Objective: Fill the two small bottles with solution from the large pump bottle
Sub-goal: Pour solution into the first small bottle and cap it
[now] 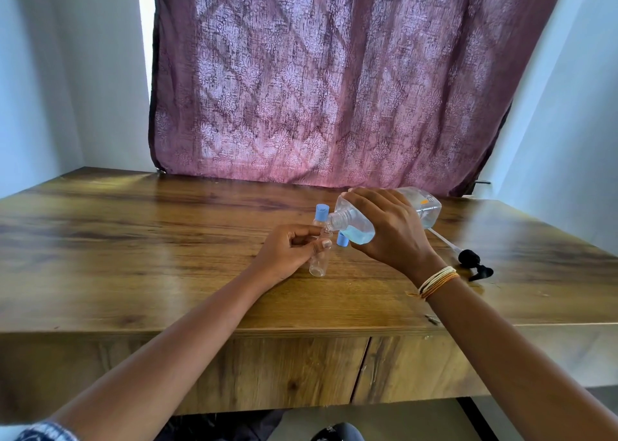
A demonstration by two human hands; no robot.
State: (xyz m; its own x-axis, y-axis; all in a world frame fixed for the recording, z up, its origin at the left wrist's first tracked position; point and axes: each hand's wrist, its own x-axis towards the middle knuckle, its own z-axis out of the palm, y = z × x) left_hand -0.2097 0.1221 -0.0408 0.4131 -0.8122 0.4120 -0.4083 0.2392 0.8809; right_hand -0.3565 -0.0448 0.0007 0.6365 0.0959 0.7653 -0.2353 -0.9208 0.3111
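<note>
My right hand (389, 228) grips the large clear bottle (357, 221), tipped on its side with its open threaded neck pointing left; blue solution pools near the neck. The neck meets the mouth of a small clear bottle (319, 260) that stands uncapped on the table, held by my left hand (289, 251). A second small bottle (320, 218) with a blue cap stands just behind it. A loose blue cap (342, 239) lies under the large bottle's neck. The black pump head (473, 266) with its white tube lies on the table to the right.
The wooden table (167, 239) stretches left and toward me, its front edge near my forearms. A purple patterned curtain (334, 89) hangs behind the table. Pale walls stand on both sides.
</note>
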